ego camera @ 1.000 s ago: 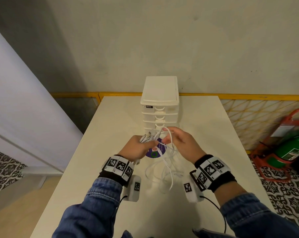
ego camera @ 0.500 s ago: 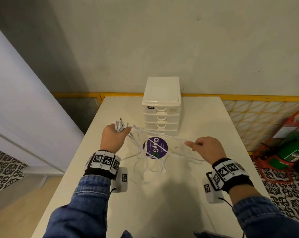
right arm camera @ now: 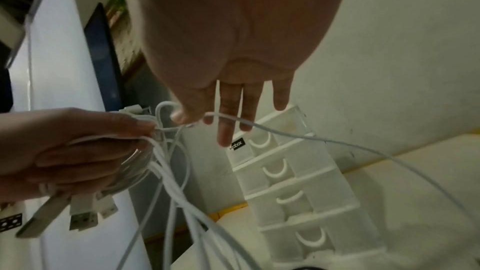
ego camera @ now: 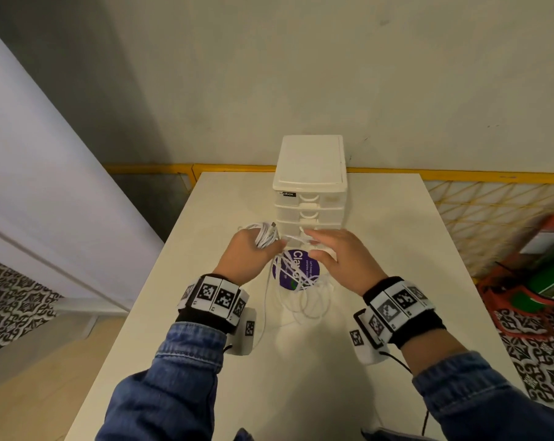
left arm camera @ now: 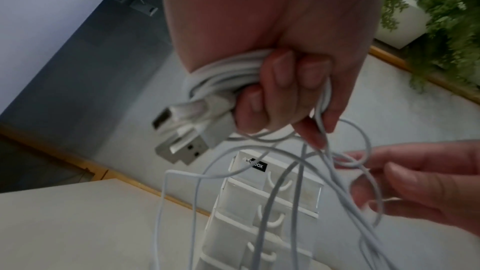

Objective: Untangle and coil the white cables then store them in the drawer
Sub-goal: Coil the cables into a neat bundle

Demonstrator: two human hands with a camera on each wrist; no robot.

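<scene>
My left hand [ego camera: 253, 251] grips a coiled bundle of white cables [ego camera: 264, 234] above the table, just left of the drawer unit. In the left wrist view its fingers [left arm camera: 285, 89] curl round the coil [left arm camera: 228, 73], and USB plugs [left arm camera: 187, 147] stick out. Loose strands hang from it to loops [ego camera: 301, 302] lying on the table. My right hand [ego camera: 320, 245] is close beside the left, with one strand [right arm camera: 285, 130] running between thumb and forefinger [right arm camera: 179, 117]. The white drawer unit [ego camera: 310, 186] stands behind both hands with all its drawers shut.
A round purple sticker [ego camera: 313, 267] lies on the white table [ego camera: 396, 249] under the loose strands. A yellow rail [ego camera: 460, 177] runs behind the table. A green extinguisher in a red stand [ego camera: 552, 278] is on the floor at the right.
Half a second ago my hands were spread wide, stretching a strand between them. The right hand has now come back in beside the left, and the strand hangs slack.
</scene>
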